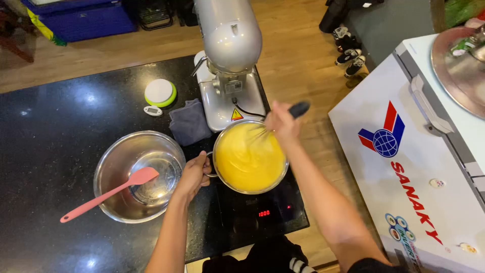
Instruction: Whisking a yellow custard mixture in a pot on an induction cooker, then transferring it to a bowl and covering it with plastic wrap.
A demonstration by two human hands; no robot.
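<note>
My right hand [283,123] was clenched around the dark handle of a whisk [262,132], its wires dipped in the yellow mixture, while my left hand [194,174] was closed on the side handle of the steel pot [249,157] on the induction cooktop [262,215] at the tabletop's [45,151] right end. I judged the mixture smooth and even, well along, with whisking under way. Left of the pot stood a steel bowl [139,176] holding a pink spatula [108,194], a stand mixer [230,60] behind.

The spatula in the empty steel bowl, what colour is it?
Pink; the spatula shows plainly in the head view.
</note>
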